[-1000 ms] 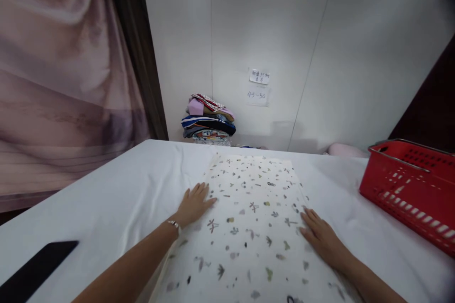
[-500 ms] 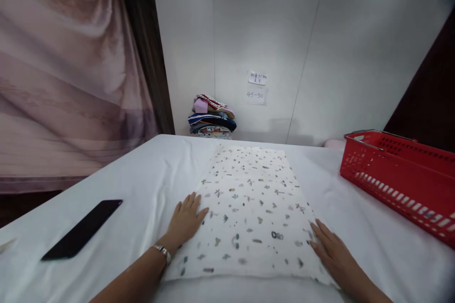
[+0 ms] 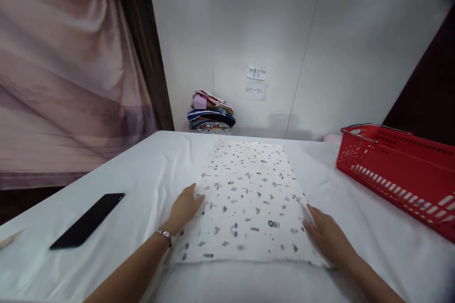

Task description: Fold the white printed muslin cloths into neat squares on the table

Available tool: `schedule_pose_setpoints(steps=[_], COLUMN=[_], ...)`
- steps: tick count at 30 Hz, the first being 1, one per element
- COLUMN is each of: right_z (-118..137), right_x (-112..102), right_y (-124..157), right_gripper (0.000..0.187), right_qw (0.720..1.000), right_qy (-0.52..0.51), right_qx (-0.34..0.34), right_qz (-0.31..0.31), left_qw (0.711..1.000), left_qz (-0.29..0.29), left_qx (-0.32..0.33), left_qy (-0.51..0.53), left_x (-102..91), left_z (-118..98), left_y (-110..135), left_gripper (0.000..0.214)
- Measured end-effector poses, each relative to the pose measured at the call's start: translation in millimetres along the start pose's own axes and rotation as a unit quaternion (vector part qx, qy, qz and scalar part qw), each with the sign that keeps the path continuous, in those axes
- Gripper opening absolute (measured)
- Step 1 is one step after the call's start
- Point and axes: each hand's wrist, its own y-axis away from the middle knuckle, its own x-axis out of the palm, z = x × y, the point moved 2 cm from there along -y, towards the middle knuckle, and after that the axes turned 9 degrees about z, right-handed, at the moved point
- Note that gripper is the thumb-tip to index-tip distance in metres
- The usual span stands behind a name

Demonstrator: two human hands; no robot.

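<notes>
— What is seen at the far left?
— A pinkish curtain (image 3: pixel 53 80) is hung beside the white-covered table (image 3: pixel 135 170). A black phone (image 3: pixel 87 220) is laid flat on the cover, well apart from the hands.

— How is the left hand placed?
— The left hand (image 3: pixel 185 207) is laid palm down on the left edge of the patterned cloth (image 3: pixel 249 194), with the fingers stretched out. Nothing is gripped. A watch (image 3: pixel 164 233) is worn on the wrist.

— And where is the cloth found?
— It is spread flat in the middle of the table, with one short edge near the person and the other toward the wall. Small grey and olive motifs are printed on it.

— What is seen behind it?
— A stack of folded clothes (image 3: pixel 210 112) is piled against the wall, and two paper notes (image 3: pixel 256 81) are stuck up just to its right.

— The right hand?
— The right hand (image 3: pixel 325 236) is pressed flat on the cloth's near right corner. The fingers are extended and nothing is held.

— Further right?
— A red basket (image 3: pixel 401 175) is set on the table, apart from the cloth.
</notes>
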Motion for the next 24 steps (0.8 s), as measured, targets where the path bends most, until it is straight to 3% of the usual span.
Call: schedule_pose_setpoints(steps=[3, 6, 8, 12, 17, 20, 24], right_z=[6.2, 3.5, -3.8, -21.6, -33.4, -35.0, -29.9], right_x=[-5.9, -3.1, 2.6, 14.1, 12.9, 6.0, -4.8], right_y=[-12.8, -15.3, -9.3, 16.2, 41.9, 32.6, -12.6], right_gripper=[0.057, 0.057, 0.057, 0.06, 0.057, 0.061, 0.076], right_qw=[1.0, 0.999, 0.998, 0.991, 0.973, 0.967, 0.943], right_qy=[-0.015, -0.031, -0.051, -0.125, -0.221, -0.234, -0.3], right_qx=[0.002, 0.012, 0.029, 0.048, 0.061, 0.099, 0.13], right_qz=[0.009, 0.007, -0.002, -0.003, 0.016, 0.035, 0.058], left_qw=[0.999, 0.999, 0.998, 0.987, 0.969, 0.962, 0.958], left_qz=[0.014, 0.003, -0.002, 0.028, 0.025, 0.033, 0.058], left_qx=[-0.038, -0.028, -0.022, -0.08, -0.117, -0.121, -0.102], left_qy=[0.014, 0.031, 0.063, 0.137, 0.217, 0.241, 0.264], left_x=[-0.3, 1.2, 3.3, 11.5, 18.7, 12.5, -5.4], left_z=[0.1, 5.6, 13.0, 34.2, 56.5, 56.5, 39.8], left_y=[-12.8, -12.5, -3.7, 28.5, 58.2, 51.5, 15.8], left_gripper=[0.063, 0.066, 0.068, 0.07, 0.071, 0.074, 0.073])
